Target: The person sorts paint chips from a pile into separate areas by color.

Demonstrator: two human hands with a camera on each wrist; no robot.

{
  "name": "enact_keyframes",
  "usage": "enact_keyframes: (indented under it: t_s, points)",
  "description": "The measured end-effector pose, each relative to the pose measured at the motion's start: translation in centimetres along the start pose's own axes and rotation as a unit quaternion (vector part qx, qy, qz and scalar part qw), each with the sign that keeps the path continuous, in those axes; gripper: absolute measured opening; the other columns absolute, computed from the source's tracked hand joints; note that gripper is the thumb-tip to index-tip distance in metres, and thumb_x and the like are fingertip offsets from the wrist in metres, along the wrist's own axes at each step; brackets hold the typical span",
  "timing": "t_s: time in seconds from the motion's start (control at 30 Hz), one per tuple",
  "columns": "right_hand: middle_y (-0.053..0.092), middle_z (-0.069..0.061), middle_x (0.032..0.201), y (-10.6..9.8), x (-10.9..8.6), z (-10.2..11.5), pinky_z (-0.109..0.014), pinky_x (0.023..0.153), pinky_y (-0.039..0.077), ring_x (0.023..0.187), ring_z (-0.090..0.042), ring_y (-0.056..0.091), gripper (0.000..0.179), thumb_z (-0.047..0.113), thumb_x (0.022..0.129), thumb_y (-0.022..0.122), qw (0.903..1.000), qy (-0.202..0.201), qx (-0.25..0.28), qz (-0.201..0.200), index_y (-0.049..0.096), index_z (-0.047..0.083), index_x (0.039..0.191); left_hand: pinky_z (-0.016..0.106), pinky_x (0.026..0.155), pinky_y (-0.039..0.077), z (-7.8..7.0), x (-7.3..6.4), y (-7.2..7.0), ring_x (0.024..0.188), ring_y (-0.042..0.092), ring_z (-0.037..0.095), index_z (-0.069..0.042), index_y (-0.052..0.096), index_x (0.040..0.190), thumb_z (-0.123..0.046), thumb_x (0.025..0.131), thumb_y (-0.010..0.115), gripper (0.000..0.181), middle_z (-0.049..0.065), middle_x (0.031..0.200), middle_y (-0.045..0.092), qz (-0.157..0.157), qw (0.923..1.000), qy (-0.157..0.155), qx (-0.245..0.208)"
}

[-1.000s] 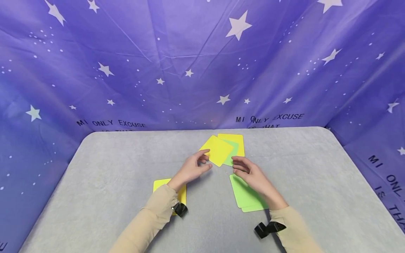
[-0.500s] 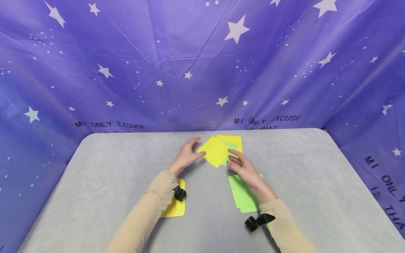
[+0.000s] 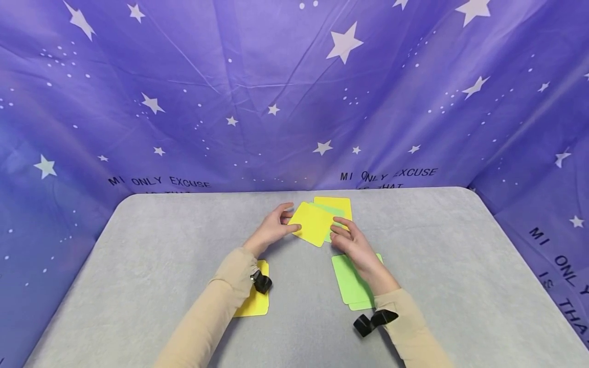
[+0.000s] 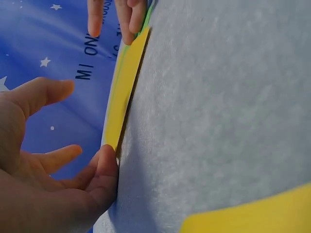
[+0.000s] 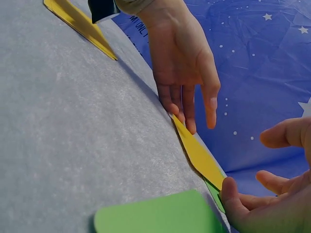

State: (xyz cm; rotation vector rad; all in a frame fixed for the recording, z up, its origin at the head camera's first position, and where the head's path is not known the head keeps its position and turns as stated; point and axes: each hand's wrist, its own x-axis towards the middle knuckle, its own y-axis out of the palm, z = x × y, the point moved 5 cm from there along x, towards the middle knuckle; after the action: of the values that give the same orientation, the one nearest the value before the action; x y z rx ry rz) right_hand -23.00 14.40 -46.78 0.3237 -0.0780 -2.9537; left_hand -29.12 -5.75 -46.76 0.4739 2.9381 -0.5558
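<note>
Tilted corner-down just right of the frame's centre, the top yellow card (image 3: pixel 312 224) is caught at its left corner: it is pinched there by the left hand (image 3: pixel 269 228), thumb on top, other fingers spread behind. At the card's right corner, contact is made by the right hand (image 3: pixel 361 250), its thumb and fingers held close together; whether that corner is clamped cannot be told.

Underneath, a green card (image 3: pixel 335 210) is partly covered, and beneath that a rear yellow card (image 3: pixel 347 207) is glimpsed toward the upper right. Below, right of centre in the frame, two overlapping green cards (image 3: pixel 352 283) are crossed by the right wrist. Over at lower left of centre, a yellow stack (image 3: pixel 255 302) is half hidden by the left sleeve (image 3: pixel 221 296) and a black wrist device (image 3: pixel 262 282). All is laid out on a grey table (image 3: pixel 299 332), and the upper frame is filled by a purple starry backdrop (image 3: pixel 207 66).
</note>
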Motion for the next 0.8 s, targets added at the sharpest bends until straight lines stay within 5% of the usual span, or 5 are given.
enact_keyframes:
  t_s: [0.3,0.8]
  points:
    - [0.027,-0.026,0.149,0.0,-0.5,-0.4,-0.045,0.108,0.028,0.137,-0.038,0.029,0.063,0.0,0.092,0.053,0.9995,-0.009,-0.023,0.021,0.026,-0.001,0.148,0.026,0.06,0.042,0.4,-1.6,0.2,0.085,0.054,0.019,-0.003,0.043,0.143,-0.007,0.082,0.072,0.067,0.018,0.121,0.057,0.01,0.9998,0.012,-0.015]
    - [0.032,-0.025,0.146,0.3,-2.2,0.2,-0.04,0.101,0.038,0.131,-0.039,0.035,0.06,0.001,0.094,0.055,0.9946,-0.038,-0.095,0.018,0.029,0.002,0.148,0.033,0.075,0.05,-0.1,-4.1,0.7,0.089,0.06,0.023,0.001,0.043,0.141,-0.003,0.081,0.073,0.068,0.016,0.112,0.059,-0.002,0.9944,0.094,0.047]
